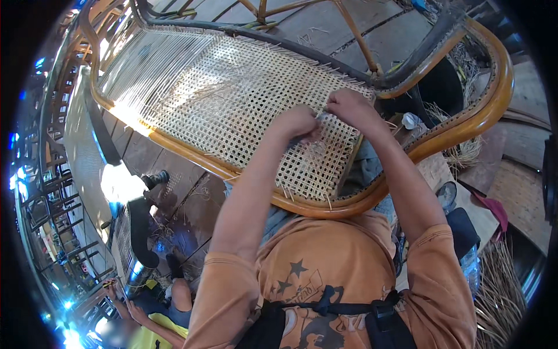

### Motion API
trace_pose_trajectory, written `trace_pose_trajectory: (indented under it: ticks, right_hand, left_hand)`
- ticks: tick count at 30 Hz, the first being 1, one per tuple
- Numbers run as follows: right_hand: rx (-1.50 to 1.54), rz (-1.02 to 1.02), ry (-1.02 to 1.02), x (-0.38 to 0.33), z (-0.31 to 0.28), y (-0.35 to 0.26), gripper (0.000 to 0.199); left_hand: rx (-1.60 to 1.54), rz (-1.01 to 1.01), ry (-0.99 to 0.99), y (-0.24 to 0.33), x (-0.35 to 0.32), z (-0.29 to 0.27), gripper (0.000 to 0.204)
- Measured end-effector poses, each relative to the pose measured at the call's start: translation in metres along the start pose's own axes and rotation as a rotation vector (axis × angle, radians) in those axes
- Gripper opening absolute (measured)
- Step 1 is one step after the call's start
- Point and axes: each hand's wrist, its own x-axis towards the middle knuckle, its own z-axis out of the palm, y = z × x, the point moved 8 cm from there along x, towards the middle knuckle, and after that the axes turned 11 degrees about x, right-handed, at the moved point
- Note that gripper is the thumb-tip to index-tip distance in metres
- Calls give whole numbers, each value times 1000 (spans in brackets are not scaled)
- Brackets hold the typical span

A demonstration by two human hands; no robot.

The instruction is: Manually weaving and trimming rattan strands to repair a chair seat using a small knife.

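A woven cane panel (232, 93) stretches across a curved brown rattan frame (192, 156) over my lap. Open holes pattern its right part, while the far left shows only parallel strands. Above the panel's right end, my left hand (297, 124) is closed, with its fingertips pinched close to those of my right hand (351, 109). The right hand is closed too, with thumb and forefinger together. Something small and thin shows between the two hands, but its kind cannot be made out. Loose strand ends stick out along the panel's edges.
At the frame's right end is an unwoven curved loop (504, 87). Bundles of loose cane strands (500, 291) lie at the lower right, near a dark red cloth (493, 214). Another person in a yellow shirt (152, 334) works at the lower left. Wooden boards (174, 192) form the floor.
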Motion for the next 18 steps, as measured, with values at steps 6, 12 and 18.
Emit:
trace_pose_trajectory:
  ticks: [6, 12, 18]
  right_hand:
    - [99, 186, -39, -7, 20, 42, 18]
    - [-18, 69, 148, -18, 14, 40, 20]
    - [-12, 67, 93, -19, 10, 33, 22]
  left_hand:
    - [700, -63, 219, 41, -26, -25, 22]
    - [917, -43, 269, 72, -24, -31, 24]
    - [1082, -74, 109, 90, -6, -22, 29]
